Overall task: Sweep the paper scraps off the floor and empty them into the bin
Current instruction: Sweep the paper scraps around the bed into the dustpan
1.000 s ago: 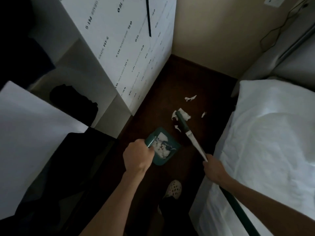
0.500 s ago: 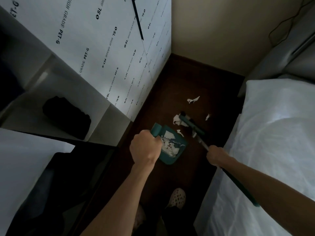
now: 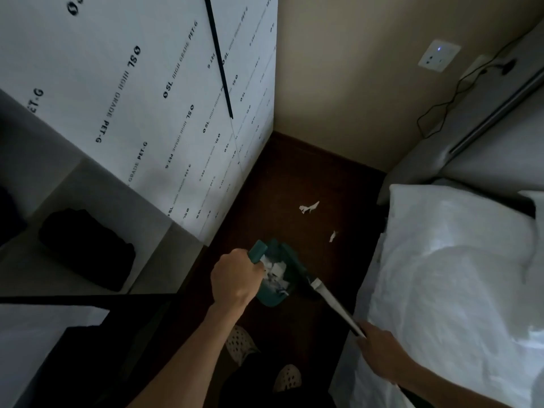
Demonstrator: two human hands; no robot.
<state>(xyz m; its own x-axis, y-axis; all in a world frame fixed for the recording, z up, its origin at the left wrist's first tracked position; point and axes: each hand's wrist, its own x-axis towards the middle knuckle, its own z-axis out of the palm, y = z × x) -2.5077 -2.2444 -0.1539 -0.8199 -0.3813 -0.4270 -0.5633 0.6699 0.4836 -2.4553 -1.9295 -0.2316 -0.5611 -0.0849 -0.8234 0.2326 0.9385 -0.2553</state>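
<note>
Below, left hand grips the scrap-filled dustpan; right hand holds the broom.

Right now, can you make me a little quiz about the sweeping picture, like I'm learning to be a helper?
1. True or false: every paper scrap is already in the dustpan.
2. Which hand holds the dustpan's handle? A) left hand B) right hand C) neither
3. Fill in: the right hand grips the handle of the ____.

Key
1. False. Two scraps still lie on the dark floor: a larger scrap and a smaller scrap, both beyond the pan.
2. A.
3. Broom. Its head meets the pan's edge, beside the white bed.
</note>
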